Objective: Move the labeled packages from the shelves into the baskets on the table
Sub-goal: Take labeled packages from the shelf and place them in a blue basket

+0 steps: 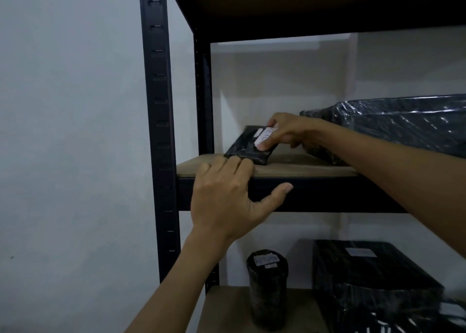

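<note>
Head view. The small black package (248,144) sits at the left end of the middle shelf board (302,170), just inside the dark upright (157,105). It is tilted: its near edge rests on the board and its far edge is raised. Your right grip (290,130) pinches it at the right-hand end, with the thumb on the white label (264,137) and the other fingers behind the upper edge. Your left grip (224,196) holds nothing. Its fingers lie fairly straight on the front lip of the board, with the fingertips at the package's near edge — whether they touch it cannot be told. Its thumb is spread below, along the front rail.

Handling, as a judgement: the package looks thin, light and film-wrapped, so expect a slick surface and some flex. A pinch at one end may let it swing — take hold across the short sides, or support it from beneath with the free grip.

On the same board, a large film-wrapped package (403,125) lies just behind your right wrist. On the lower shelf stand a labeled cylinder (267,287) and a labeled box (373,269). Neither the baskets nor the worktop are in view.
</note>
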Motion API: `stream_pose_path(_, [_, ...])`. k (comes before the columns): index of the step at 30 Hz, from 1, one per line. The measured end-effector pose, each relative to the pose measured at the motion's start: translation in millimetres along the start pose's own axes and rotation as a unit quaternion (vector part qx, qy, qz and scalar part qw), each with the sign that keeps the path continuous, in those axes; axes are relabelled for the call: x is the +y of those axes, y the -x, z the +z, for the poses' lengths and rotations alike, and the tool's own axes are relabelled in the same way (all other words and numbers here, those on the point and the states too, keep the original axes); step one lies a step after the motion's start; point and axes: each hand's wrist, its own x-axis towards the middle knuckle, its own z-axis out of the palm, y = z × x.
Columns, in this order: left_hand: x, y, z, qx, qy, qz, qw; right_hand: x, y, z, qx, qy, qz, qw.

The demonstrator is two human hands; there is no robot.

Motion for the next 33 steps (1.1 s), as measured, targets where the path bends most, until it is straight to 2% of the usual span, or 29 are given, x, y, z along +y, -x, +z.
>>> stream_pose_path(3, [-0.3, 0.7, 0.3, 0.004, -0.004, 0.002, 1.000, -0.9, 6.5, -9.5, 0.019, -0.091, -0.083, 0.992])
stream_pose_path(10, [-0.6, 1.8, 1.7, 0.005, -0.013, 0.000, 1.000, -15.4, 26.6, -21.1, -0.005, -0.087, -0.198, 0.976])
stream_pose_path(18, [-0.2, 1.9, 1.9, 0.008, -0.020, -0.001, 1.000, -16.2, 27.6, -16.8, -0.014, -0.127, -0.199, 0.972])
stream_pose_path(22, [-0.2, 1.9, 1.5, 0.010, -0.020, 0.000, 1.000, -9.3, 32.7, -4.0, -0.040, -0.268, -0.154, 0.950])
stream_pose_path(25, [0.2, 2.0, 1.4, 0.014, -0.020, 0.000, 1.000, -6.4, 33.2, 7.8, -0.022, -0.302, -0.130, 0.944])
stream_pose_path(29, [0.5, 2.8, 1.9, 0.022, -0.023, 0.004, 0.999, -15.0, 23.2, -5.0, 0.049, -0.292, -0.138, 0.945])
stream_pose_path(33, [0.0, 2.9, 3.4, 0.027, -0.015, 0.006, 1.000, -28.7, 13.8, -29.1, 0.057, -0.192, -0.188, 0.962])
